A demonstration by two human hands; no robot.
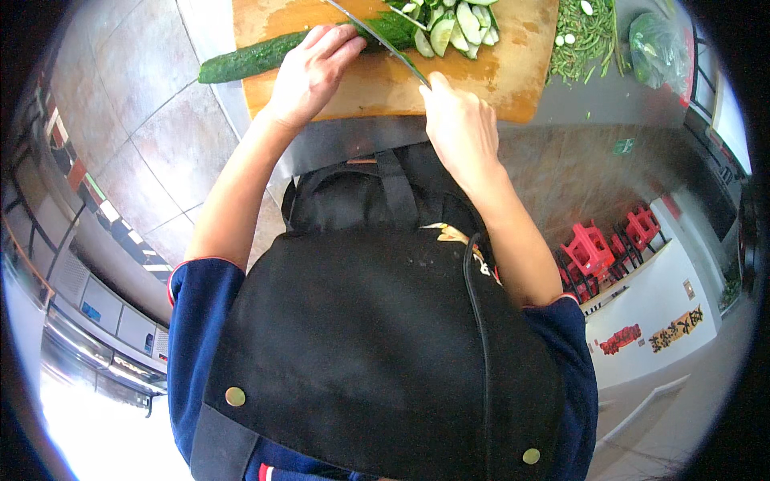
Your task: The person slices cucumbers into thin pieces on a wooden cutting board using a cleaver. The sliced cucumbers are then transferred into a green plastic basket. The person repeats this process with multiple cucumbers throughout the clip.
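Note:
My left hand (317, 67) presses on a long green cucumber (252, 59), fingers bent over it close to the blade. The cucumber lies across a wooden cutting board (373, 93), its left end reaching past the board's edge. In my right hand (460, 117) is the handle of a kitchen knife (385, 42), its blade slanting up and left across the cucumber. Cut cucumber pieces (466, 30) with pale flesh are heaped on the board to the right of the blade. The top of the heap and the knife's tip run out at the upper edge of the picture.
Right of the board, chopped green beans (580, 45) lie on the grey metal worktop (589, 99). Beside them sits a clear plastic bag (656, 51) with something green inside. Red plastic stools (588, 246) stand farther off at right. A black apron (373, 337) covers my front.

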